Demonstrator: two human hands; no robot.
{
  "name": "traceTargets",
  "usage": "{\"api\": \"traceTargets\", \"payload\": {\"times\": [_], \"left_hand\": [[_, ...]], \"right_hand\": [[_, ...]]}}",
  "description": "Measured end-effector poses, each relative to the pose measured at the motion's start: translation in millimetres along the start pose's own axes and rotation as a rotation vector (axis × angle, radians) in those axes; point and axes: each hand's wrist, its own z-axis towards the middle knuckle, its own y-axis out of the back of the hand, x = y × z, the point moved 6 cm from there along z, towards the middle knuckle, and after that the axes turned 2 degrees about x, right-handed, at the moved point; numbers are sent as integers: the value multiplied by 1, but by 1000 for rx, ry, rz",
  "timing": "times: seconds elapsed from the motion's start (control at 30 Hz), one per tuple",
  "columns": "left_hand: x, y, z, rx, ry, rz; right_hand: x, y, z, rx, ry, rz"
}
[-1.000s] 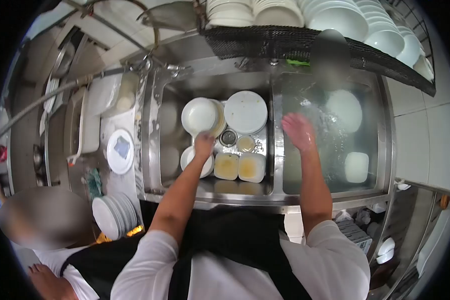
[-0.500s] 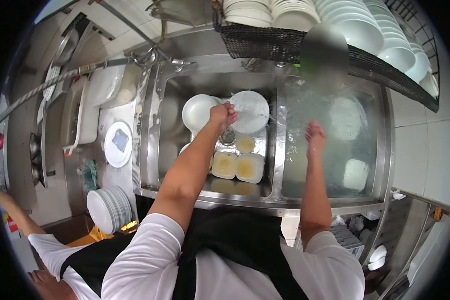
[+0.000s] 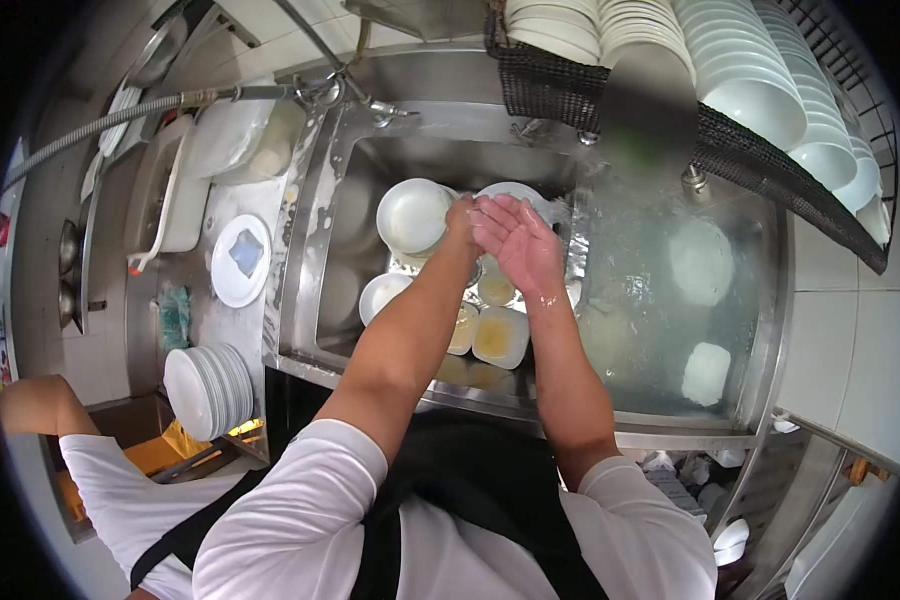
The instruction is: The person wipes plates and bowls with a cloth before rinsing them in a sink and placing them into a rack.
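My left hand [image 3: 460,217] is over the left sink basin, its fingers mostly hidden where they meet my right hand. Palm up, my right hand [image 3: 520,245] is open and wet, fingers stretched out, their tips against my left hand. A white bowl [image 3: 410,213] lies in the basin beside my left hand. Behind my hands is a white plate [image 3: 510,189], partly covered. Below them stand square white containers [image 3: 500,342] with yellowish liquid. Another white bowl [image 3: 378,293] sits left of my left forearm.
To the right, a water-filled basin [image 3: 630,330] holds submerged white dishes [image 3: 706,373]. Stacked bowls [image 3: 750,105] stand on a rack with black mesh [image 3: 555,95]. A plate stack [image 3: 206,392] and a plate with a bluish pad [image 3: 247,252] are left. A co-worker's arm [image 3: 40,403] shows lower left.
My right hand has moved left from over the water-filled basin to meet my left hand. My left hand stays over the left basin. The whole view has shifted slightly.
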Motion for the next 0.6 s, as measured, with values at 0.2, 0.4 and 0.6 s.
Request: {"api": "traceTargets", "payload": {"times": [0.2, 0.4, 0.6], "left_hand": [[-25, 13, -20, -19, -23, 468], [-9, 86, -30, -92, 84, 434], [33, 80, -53, -75, 91, 541]], "right_hand": [[55, 67, -39, -406, 222, -466], [145, 183, -135, -879, 401, -731], [158, 262, -131, -842, 476, -843]]}}
